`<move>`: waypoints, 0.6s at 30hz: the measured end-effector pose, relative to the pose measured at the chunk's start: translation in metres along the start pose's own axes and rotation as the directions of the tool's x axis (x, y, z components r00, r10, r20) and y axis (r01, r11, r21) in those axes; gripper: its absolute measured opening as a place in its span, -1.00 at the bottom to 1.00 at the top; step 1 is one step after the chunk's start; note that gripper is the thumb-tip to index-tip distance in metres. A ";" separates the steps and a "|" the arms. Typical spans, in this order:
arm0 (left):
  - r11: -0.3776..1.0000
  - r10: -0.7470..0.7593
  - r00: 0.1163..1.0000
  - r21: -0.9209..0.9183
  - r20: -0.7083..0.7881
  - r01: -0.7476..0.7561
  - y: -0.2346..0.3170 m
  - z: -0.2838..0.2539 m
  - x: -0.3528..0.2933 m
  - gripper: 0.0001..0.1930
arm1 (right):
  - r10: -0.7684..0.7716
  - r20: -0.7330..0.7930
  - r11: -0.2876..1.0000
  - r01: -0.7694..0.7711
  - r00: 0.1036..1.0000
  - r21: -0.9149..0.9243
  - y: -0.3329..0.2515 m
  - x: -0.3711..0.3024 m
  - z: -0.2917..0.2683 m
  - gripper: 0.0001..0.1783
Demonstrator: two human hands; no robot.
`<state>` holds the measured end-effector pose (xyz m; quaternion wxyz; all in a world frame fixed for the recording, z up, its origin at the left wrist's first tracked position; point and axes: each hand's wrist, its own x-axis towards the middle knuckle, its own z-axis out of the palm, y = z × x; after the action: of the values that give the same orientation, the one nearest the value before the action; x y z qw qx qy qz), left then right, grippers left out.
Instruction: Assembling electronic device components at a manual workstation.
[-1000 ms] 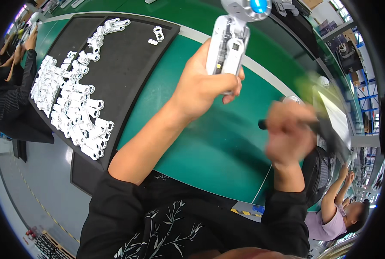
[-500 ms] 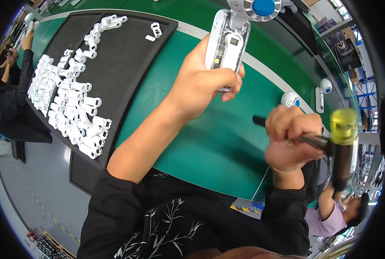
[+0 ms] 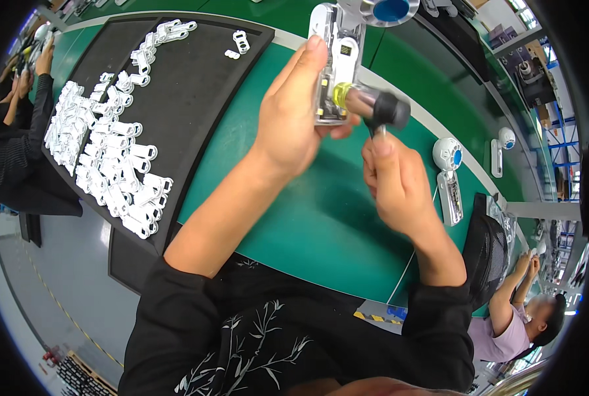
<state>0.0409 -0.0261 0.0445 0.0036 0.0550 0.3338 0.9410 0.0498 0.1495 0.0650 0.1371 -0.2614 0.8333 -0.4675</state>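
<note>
The left hand [image 3: 284,122] clasps a long white-and-grey plastic device with an open, partly transparent body [image 3: 341,63] and a round white head with a blue centre. The device is held up over the green surface [image 3: 294,231], near the top of the view, its head at the upper end and cut by the picture's edge. The thumb runs along the left side of the body, and fingertips show at its lower right.

The right hand [image 3: 400,181] grasps the dark handle of a hammer with a black cylindrical end and a translucent yellow face [image 3: 387,111]. The hammer's head lies across the lower part of the device, yellow face toward it; the head is somewhat blurred, so it is hard to tell whether the face touches the body or sits just off it.

To the right on the surface lies a second white device with a round, blue-centred head [image 3: 447,155], near the right hand; a similar third white device [image 3: 497,158] lies farther off. On the left is a wide black tray with a raised rim [image 3: 195,86], heaped with small white looped plastic parts [image 3: 120,165]. One white part with oval openings [image 3: 241,41] lies apart, close to the tray's far right corner.
</note>
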 end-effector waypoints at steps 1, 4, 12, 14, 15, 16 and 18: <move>1.000 0.009 0.999 0.018 -0.038 -0.009 -0.001 -0.002 -0.001 -0.51 | 0.000 0.001 1.000 0.000 1.000 0.004 0.007 -0.003 -0.003 -0.45; 0.999 0.042 0.997 0.029 -0.064 -0.040 0.004 -0.004 -0.004 -0.52 | -0.329 0.157 0.768 0.167 0.931 0.618 0.029 -0.017 -0.025 -0.44; 1.000 0.011 0.999 0.027 -0.039 -0.010 0.003 -0.003 -0.003 -0.55 | -0.101 -0.156 0.974 0.129 0.983 0.186 -0.014 -0.020 -0.001 -0.40; 0.998 0.052 0.999 0.024 -0.009 -0.051 0.008 -0.002 -0.002 -0.62 | -0.158 -0.196 0.958 0.199 0.968 0.205 -0.017 -0.021 -0.008 -0.40; 0.999 0.049 0.999 0.022 -0.004 -0.049 0.007 0.000 -0.002 -0.62 | -0.215 -0.242 0.940 0.268 0.946 0.212 -0.017 -0.022 -0.013 -0.40; 0.998 0.052 0.999 0.035 -0.012 -0.051 0.006 0.002 -0.003 -0.68 | -0.270 -0.286 0.917 0.337 0.919 0.216 -0.017 -0.022 -0.017 -0.39; 0.996 0.059 0.998 0.065 -0.029 -0.057 0.005 0.005 -0.006 -0.78 | -0.278 -0.319 0.894 0.365 0.906 0.259 -0.014 -0.021 -0.016 -0.39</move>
<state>0.0475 -0.0269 0.0512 -0.0306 0.0504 0.3619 0.9304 0.0637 0.1671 0.0848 -0.0196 -0.3045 0.7041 -0.6412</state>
